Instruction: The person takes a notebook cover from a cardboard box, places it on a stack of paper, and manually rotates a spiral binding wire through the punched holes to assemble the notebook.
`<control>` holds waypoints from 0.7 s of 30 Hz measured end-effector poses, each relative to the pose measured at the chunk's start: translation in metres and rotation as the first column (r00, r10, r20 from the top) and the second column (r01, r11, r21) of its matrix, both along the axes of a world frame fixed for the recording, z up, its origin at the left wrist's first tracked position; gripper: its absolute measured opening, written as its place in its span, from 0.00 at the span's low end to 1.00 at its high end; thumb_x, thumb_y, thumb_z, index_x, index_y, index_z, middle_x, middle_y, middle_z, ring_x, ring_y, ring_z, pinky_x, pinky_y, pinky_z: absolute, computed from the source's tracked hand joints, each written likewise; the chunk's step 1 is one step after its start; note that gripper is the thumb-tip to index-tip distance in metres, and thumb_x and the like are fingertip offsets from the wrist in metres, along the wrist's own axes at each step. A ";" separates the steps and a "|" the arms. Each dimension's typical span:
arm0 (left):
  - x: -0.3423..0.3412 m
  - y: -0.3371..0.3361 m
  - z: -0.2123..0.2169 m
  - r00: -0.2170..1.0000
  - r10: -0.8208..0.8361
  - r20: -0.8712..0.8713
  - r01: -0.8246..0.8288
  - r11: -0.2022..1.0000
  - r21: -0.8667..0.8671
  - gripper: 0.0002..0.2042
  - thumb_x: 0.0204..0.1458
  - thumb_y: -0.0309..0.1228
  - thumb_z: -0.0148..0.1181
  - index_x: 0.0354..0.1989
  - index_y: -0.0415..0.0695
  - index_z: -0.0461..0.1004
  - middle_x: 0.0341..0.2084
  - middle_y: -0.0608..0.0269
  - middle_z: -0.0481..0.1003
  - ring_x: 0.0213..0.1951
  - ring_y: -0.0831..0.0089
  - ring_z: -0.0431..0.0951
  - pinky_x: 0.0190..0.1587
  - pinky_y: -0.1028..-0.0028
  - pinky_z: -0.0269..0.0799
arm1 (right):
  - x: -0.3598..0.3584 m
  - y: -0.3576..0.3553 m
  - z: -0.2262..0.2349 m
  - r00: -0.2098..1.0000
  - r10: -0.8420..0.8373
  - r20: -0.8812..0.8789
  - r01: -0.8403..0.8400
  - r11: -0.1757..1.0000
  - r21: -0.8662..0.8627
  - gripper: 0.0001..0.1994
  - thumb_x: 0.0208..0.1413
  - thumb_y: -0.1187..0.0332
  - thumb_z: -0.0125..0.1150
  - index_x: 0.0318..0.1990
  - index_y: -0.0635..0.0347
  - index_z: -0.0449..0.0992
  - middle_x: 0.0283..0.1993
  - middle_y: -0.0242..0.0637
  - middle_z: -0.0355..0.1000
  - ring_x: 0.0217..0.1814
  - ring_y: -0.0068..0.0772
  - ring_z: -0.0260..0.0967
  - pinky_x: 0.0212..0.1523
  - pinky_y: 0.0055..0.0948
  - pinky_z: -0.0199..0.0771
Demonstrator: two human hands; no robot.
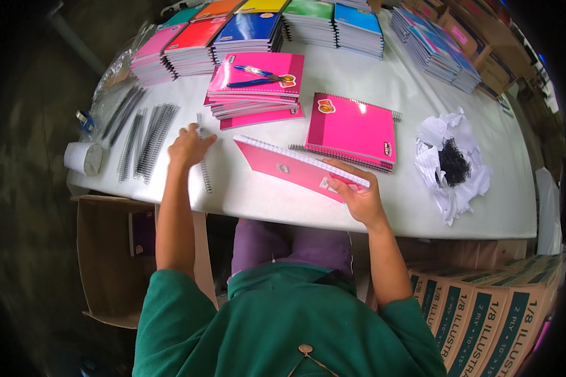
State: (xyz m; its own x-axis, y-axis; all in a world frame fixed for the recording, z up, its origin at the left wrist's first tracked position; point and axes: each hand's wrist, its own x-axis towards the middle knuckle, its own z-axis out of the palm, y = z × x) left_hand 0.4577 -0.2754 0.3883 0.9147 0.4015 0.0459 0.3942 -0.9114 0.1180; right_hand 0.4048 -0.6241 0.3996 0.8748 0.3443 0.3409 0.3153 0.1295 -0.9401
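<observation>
pink notebook (289,168), black wire coil (203,160)

One pair of scissors (262,75), one crumpled white paper (453,164), one tape roll (85,158), two hands, about ten notebook stacks.

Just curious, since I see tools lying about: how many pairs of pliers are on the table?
1. The pliers, with blue handles, lie on top of the pink notebook stack at the table's middle, beyond both hands. Others may be hidden among the piles.
</observation>
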 end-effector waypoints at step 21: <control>-0.050 -0.066 0.055 0.846 -0.334 0.415 0.509 0.276 -0.815 0.16 0.60 0.42 0.45 0.46 0.41 0.66 0.18 0.76 0.57 0.21 0.86 0.51 0.23 0.84 0.49 | 0.012 -0.022 -0.026 0.998 -0.067 0.004 0.067 0.995 0.071 0.15 0.52 0.79 0.58 0.48 0.64 0.73 0.37 0.30 0.73 0.37 0.17 0.68 0.39 0.19 0.70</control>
